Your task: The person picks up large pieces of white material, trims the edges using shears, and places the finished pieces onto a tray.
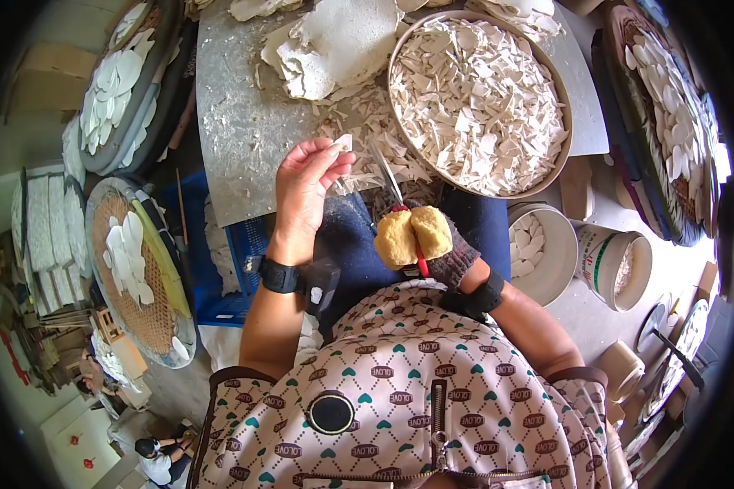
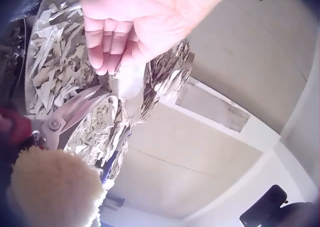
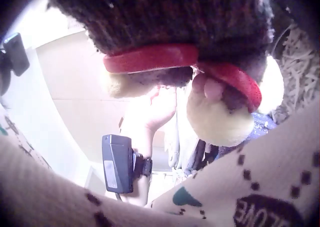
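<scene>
So the left hand [image 1: 308,175] has a small white piece [image 1: 344,143] pinched between thumb and fingers, up over the near edge of the metal desk [image 1: 245,122]. Its fingertips hide part of the piece, so I can't make out the whole outline. Right hand [image 1: 458,259] is in a dark knit glove, clamped on red-handled scissors [image 1: 390,181]; chunky yellow padding [image 1: 416,237] on the handles covers most of the fingers. Blades point up near the piece, but I honestly can't tell if they touch it. The right wrist view is mostly glove and glare, with the blades out of sight. Big round pan [image 1: 567,138] heaped with pale scraps sits beyond, so its bottom's buried. Rough white slabs [image 1: 334,49] behind get cut off by the top edge.
</scene>
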